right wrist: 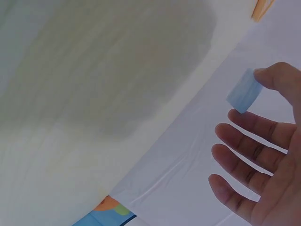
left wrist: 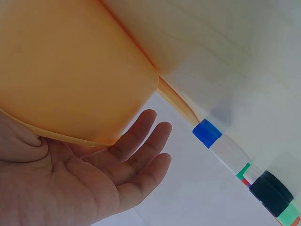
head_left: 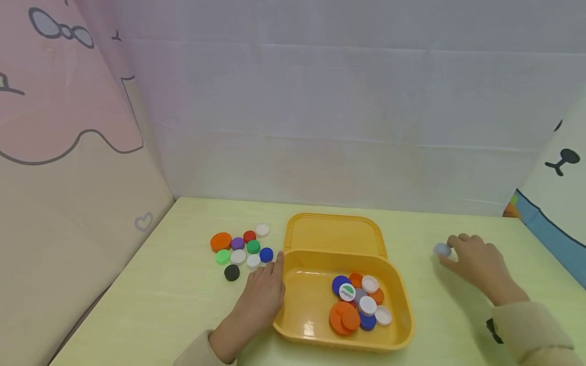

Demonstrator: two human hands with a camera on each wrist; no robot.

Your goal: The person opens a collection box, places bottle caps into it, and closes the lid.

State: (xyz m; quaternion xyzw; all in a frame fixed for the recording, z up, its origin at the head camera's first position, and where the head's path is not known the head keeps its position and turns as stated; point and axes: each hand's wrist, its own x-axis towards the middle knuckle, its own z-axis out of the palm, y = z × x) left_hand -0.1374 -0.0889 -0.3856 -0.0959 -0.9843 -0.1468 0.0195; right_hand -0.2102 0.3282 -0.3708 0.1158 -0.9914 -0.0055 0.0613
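Observation:
My right hand [head_left: 478, 264] pinches a pale blue bottle cap [right wrist: 245, 91] between thumb and index fingertip, over the table right of the yellow box. Its other fingers are spread in the right wrist view. My left hand [head_left: 262, 295] rests against the left side of the yellow box [head_left: 405, 310], fingers fairly straight, index finger along the rim. Inside the box's right half lie several bottle caps: orange caps [head_left: 339, 325], blue caps [head_left: 368, 322], white caps [head_left: 383, 316] and a greyish one [head_left: 359, 296]. The left half shows bare floor.
Left of the box lies a group of loose caps, among them a large orange cap [head_left: 221, 242], a black cap [head_left: 232, 273] and a green cap [head_left: 254, 247]. A yellow lid [head_left: 336, 234] lies behind the box. A pale curtain [head_left: 343, 101] closes off the back.

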